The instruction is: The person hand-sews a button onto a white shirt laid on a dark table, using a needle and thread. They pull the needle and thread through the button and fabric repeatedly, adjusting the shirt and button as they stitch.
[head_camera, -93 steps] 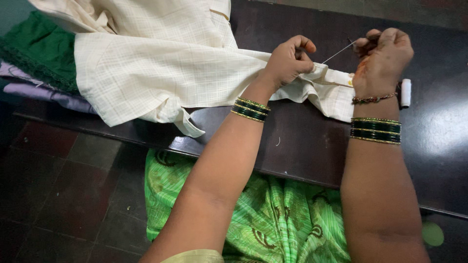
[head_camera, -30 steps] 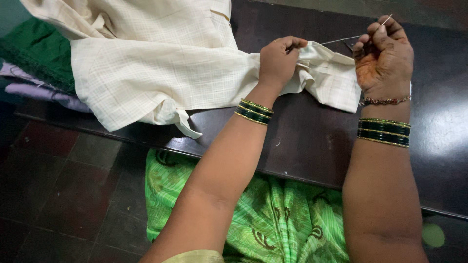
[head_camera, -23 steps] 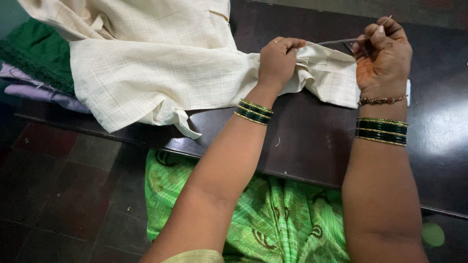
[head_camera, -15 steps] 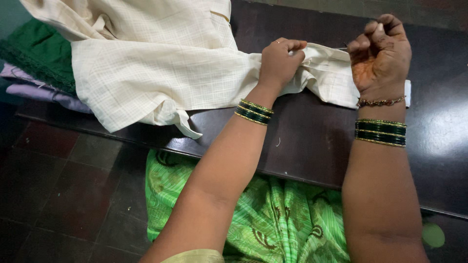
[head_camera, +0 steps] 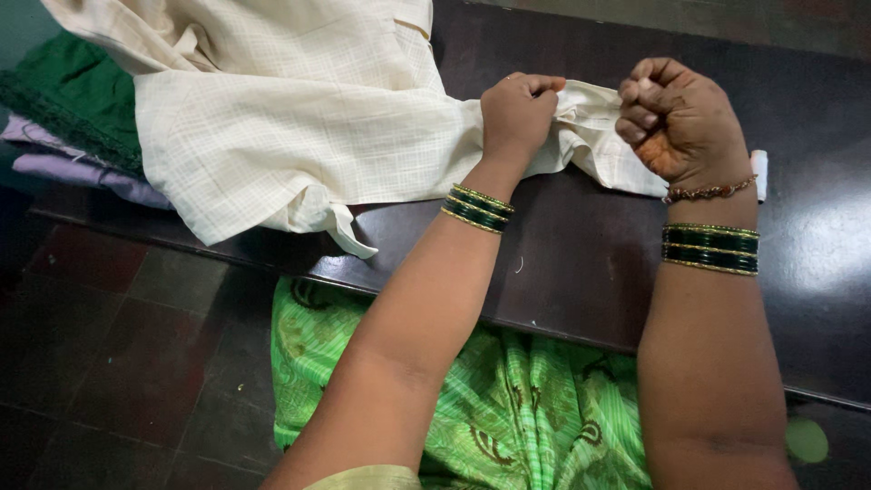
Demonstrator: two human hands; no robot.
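Observation:
A cream checked garment (head_camera: 299, 127) lies spread over the dark wooden table (head_camera: 581, 263). My left hand (head_camera: 519, 111) pinches a bunched edge of the cloth near its right end. My right hand (head_camera: 676, 122) is closed just to the right, fingers curled above the cloth's end; the needle and thread it held earlier are too small to make out now. Both wrists wear green and gold bangles.
A white thread spool (head_camera: 759, 174) peeks out behind my right wrist. Folded green cloth (head_camera: 63, 95) and lilac cloth (head_camera: 82, 168) lie at the table's left end. My green patterned lap (head_camera: 508, 408) is under the table edge, with a dark tiled floor (head_camera: 109, 363) to the left.
My right hand has come down from a raised pull, with thread stretched out, to close beside the cloth's end. The left hand has kept its pinch on the cloth.

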